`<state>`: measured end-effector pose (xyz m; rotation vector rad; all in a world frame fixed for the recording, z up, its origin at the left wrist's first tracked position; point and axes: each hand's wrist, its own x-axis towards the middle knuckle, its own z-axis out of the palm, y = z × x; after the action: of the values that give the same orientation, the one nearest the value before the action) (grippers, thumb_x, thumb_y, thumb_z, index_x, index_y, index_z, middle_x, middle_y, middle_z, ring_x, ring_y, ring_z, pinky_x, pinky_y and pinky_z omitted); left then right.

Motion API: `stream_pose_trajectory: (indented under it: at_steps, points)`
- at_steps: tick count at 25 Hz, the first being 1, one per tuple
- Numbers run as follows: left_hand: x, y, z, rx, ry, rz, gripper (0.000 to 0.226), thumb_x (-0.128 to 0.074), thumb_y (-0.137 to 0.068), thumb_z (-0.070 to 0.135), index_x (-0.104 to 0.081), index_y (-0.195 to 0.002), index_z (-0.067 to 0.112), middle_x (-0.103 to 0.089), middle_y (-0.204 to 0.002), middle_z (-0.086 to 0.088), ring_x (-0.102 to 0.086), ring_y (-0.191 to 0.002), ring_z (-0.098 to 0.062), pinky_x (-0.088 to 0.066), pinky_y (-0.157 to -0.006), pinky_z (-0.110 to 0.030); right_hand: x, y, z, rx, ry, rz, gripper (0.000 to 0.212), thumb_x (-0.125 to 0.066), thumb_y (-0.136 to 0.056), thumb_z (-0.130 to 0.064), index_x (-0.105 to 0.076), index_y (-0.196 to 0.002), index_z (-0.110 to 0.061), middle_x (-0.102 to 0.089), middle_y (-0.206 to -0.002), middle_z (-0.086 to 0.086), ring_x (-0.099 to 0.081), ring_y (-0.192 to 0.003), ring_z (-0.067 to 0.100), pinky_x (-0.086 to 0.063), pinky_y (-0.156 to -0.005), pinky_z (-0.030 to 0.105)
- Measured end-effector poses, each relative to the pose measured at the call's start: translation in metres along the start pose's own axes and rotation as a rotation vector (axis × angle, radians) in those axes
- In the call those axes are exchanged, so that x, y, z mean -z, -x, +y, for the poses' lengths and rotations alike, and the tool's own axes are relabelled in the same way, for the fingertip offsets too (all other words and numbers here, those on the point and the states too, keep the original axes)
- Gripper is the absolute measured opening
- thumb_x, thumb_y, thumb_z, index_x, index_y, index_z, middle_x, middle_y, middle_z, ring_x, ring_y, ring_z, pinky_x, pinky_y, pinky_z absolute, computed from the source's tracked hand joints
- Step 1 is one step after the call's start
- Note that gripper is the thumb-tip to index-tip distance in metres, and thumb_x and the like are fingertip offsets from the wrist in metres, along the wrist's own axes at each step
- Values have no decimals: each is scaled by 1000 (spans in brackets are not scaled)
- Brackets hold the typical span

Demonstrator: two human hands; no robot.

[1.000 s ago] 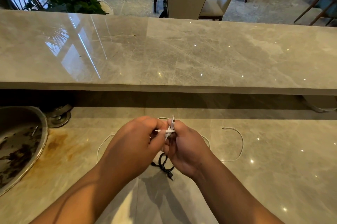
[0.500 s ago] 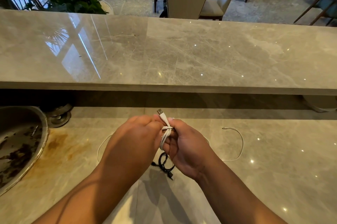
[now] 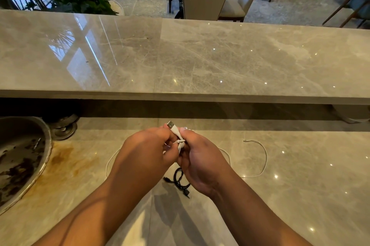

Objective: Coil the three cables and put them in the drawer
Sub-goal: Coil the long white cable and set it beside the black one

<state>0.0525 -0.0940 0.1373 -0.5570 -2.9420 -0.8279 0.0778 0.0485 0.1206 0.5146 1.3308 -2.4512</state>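
White coiled cable (image 3: 180, 142) pinched between left hand (image 3: 146, 151) and right hand (image 3: 200, 157), both curled on it, tail wrapped round, likely locking the coil. Black cable (image 3: 180, 181) coiled under hands on tabletop (image 3: 300, 185); third cable (image 3: 262, 155) loose, right of hands.

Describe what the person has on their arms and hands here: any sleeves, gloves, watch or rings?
Nothing worn shows. The left hand and right hand are bare, with no gloves. The left forearm and right forearm are uncovered down to the frame's bottom edge, so no sleeve is in view. No watch, bracelet or ring shows on the visible sides.
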Motion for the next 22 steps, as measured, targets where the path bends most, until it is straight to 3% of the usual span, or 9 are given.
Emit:
stream_pose_trajectory:
  at_steps: [3,5,8,10,13,18,22]
  points:
    - [2,0,-4,62,175,-33,7,-77,-88,29,-76,-82,32,-69,-70,16,-66,-71,-4,-53,-62,-20,-2,-1,1,11,-13,-10,42,-40,-114,-20,-76,-123,1,-80,-119,22,-77,-114,29,-61,-102,36]
    - [3,1,-3,88,300,-107,7,-80,-86,28,-77,-87,35,-72,-78,18,-68,-82,3,-54,-70,-12,-1,-2,1,16,-10,14,41,-41,-114,-21,-78,-119,-3,-78,-123,24,-74,-121,34,-58,-105,41]
    - [-1,3,0,80,239,-107,19,-82,-83,33,-66,-79,40,-64,-80,18,-60,-91,8,-47,-71,-3,-4,-2,4,-7,-17,16,40,-43,-114,-24,-77,-122,-5,-80,-121,18,-76,-117,27,-58,-104,40]
    - [-2,3,-1,121,253,-55,15,-80,-87,28,-70,-77,35,-66,-77,16,-60,-89,11,-44,-69,-1,-6,-2,5,-13,32,18,40,-43,-114,-27,-77,-123,-7,-79,-124,19,-73,-124,29,-53,-111,42]
    - [2,1,-4,181,386,-55,11,-76,-91,23,-80,-85,32,-72,-81,24,-65,-88,11,-45,-69,-1,-7,-6,2,-6,90,72,41,-44,-113,-28,-78,-120,-6,-75,-129,21,-73,-122,30,-54,-106,43]
    - [1,1,2,169,288,-107,10,-81,-87,26,-73,-83,32,-70,-76,16,-63,-85,6,-50,-68,-7,-10,-7,7,-24,-6,88,39,-46,-113,-25,-78,-117,-3,-80,-107,13,-75,-100,19,-55,-96,35]
    - [0,5,2,127,304,-33,16,-81,-86,25,-69,-78,31,-68,-70,12,-67,-75,-5,-57,-64,-19,-9,-6,5,-21,44,80,41,-45,-113,-28,-75,-123,-1,-81,-107,16,-78,-101,21,-58,-100,36]
